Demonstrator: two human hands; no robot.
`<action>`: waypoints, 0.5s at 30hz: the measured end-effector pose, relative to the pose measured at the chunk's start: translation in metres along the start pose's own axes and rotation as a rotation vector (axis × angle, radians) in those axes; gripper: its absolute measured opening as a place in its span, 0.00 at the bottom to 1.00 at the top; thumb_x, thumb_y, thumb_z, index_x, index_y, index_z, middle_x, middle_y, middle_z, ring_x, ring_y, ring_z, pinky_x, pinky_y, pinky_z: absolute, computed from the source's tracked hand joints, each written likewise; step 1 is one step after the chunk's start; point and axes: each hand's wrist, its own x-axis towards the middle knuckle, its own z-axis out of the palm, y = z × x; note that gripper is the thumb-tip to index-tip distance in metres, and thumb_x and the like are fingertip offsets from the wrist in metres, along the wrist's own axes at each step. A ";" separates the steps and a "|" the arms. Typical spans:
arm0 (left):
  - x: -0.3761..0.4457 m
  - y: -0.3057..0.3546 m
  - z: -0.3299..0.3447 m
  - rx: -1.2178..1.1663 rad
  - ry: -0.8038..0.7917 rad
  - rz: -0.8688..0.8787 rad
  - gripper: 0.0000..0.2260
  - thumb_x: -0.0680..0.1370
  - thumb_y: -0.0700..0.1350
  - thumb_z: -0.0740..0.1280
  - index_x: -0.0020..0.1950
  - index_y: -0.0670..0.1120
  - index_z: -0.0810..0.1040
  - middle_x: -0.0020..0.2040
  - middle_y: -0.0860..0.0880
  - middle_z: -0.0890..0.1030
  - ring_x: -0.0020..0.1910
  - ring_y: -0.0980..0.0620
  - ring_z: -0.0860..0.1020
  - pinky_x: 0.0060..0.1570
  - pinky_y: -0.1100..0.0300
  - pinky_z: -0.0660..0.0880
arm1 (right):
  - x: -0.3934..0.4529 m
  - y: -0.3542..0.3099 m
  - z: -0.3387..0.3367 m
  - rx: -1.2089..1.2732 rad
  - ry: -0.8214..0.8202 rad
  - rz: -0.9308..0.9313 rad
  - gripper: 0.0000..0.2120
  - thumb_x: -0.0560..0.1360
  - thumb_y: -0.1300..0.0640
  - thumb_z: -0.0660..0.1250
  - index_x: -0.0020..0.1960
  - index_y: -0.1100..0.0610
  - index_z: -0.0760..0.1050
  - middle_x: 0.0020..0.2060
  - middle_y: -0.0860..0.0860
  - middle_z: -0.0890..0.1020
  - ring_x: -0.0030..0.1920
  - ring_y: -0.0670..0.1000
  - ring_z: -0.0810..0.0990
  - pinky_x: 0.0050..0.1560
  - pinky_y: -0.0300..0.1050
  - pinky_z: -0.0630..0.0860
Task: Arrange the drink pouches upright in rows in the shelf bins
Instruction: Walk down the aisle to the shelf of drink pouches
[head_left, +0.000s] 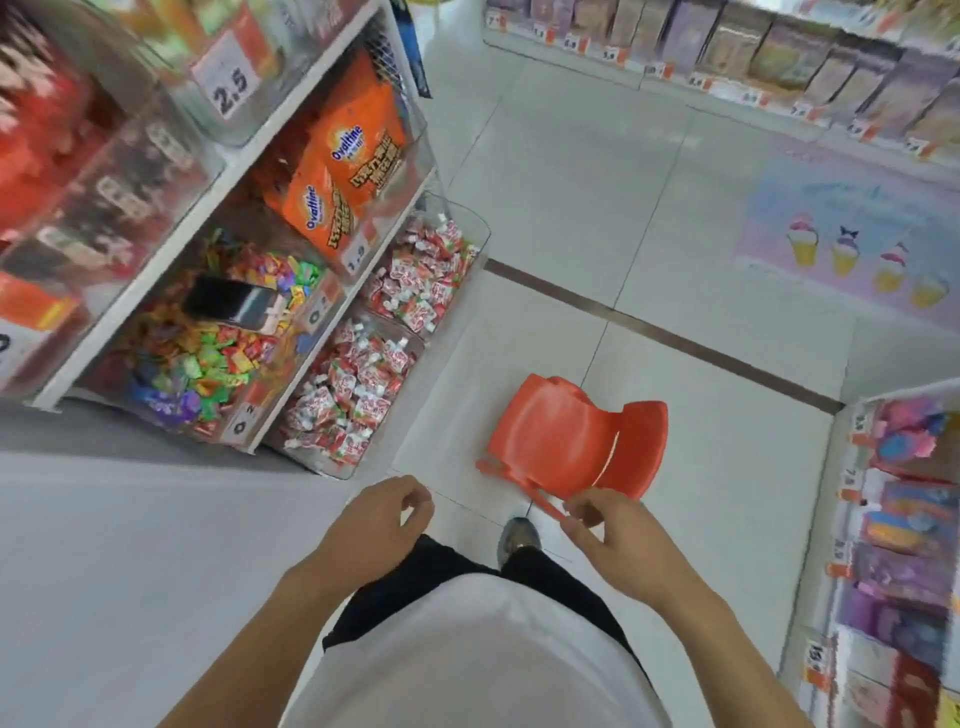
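Both the left hand (382, 525) and the right hand (610, 540) hang loosely curled and empty, so the person does best to crouch by the orange chair (566, 441) toward the jumbled drink pouches (353, 387) in the bottom shelf bins (332, 470), standing them up row by row.

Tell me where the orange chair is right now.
In the head view, the orange chair lies tipped on the floor tiles, lower centre-right, just beyond the right hand and right of the pouch bins.
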 end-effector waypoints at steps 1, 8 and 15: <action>0.003 -0.004 -0.005 -0.028 0.012 -0.034 0.05 0.80 0.52 0.61 0.48 0.56 0.76 0.47 0.61 0.78 0.49 0.62 0.75 0.47 0.68 0.70 | 0.023 -0.009 -0.008 -0.029 -0.024 -0.034 0.04 0.78 0.48 0.65 0.47 0.47 0.77 0.40 0.42 0.79 0.42 0.42 0.77 0.44 0.41 0.74; 0.038 -0.055 -0.046 -0.181 0.122 -0.237 0.05 0.79 0.49 0.63 0.45 0.53 0.77 0.43 0.60 0.80 0.45 0.62 0.77 0.48 0.67 0.73 | 0.171 -0.106 -0.026 -0.230 -0.248 -0.277 0.13 0.75 0.45 0.60 0.51 0.51 0.77 0.42 0.44 0.80 0.43 0.47 0.78 0.47 0.44 0.75; 0.095 -0.110 -0.092 -0.346 0.144 -0.417 0.09 0.78 0.51 0.64 0.39 0.52 0.74 0.37 0.53 0.78 0.39 0.54 0.76 0.44 0.60 0.72 | 0.284 -0.205 0.024 -0.437 -0.461 -0.413 0.13 0.80 0.49 0.63 0.59 0.55 0.77 0.54 0.51 0.81 0.54 0.52 0.80 0.53 0.45 0.75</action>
